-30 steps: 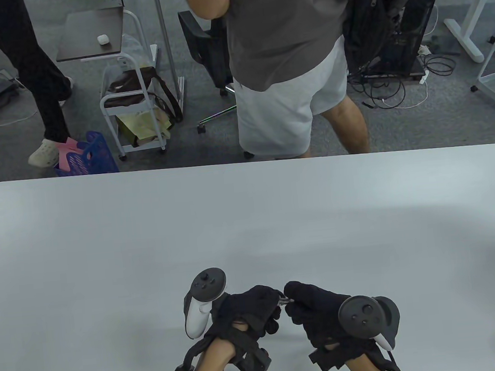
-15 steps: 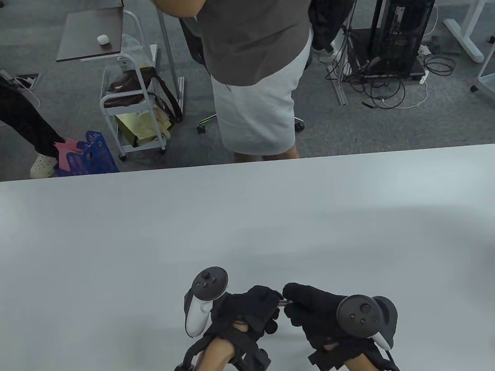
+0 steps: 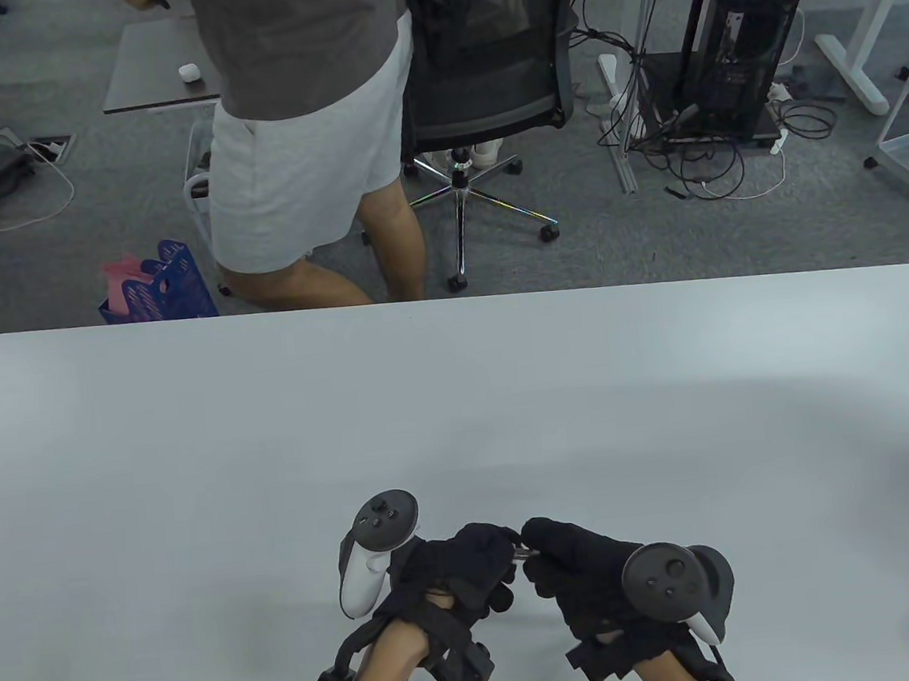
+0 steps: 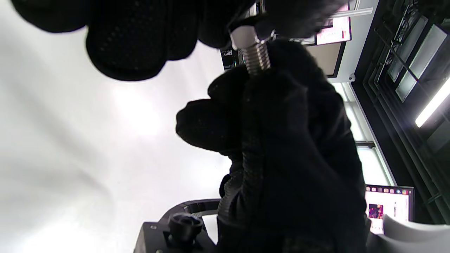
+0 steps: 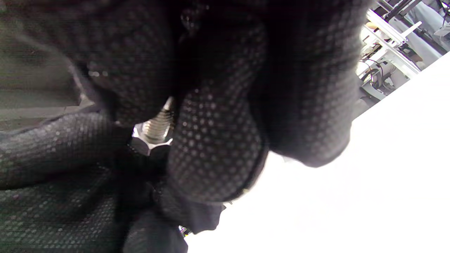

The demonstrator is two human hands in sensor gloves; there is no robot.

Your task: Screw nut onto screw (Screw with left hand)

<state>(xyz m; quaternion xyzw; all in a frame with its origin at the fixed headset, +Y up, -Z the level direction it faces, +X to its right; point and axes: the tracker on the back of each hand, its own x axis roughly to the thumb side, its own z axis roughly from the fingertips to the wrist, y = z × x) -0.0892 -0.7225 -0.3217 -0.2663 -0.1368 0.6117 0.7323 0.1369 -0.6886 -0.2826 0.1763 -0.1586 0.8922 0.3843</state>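
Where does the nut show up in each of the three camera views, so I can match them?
Table view: the nut is a tiny glint between the fingertips of both hands, low centre.
Left wrist view: the nut sits at the top centre, on the threaded screw.
Right wrist view: the nut is left of centre, between gloved fingers.
Shared landmark: the screw's bare thread beside the nut.

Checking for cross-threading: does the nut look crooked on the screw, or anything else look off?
Nothing stands out. The silver hex nut looks square on the threaded steel screw, held between left hand and right hand.
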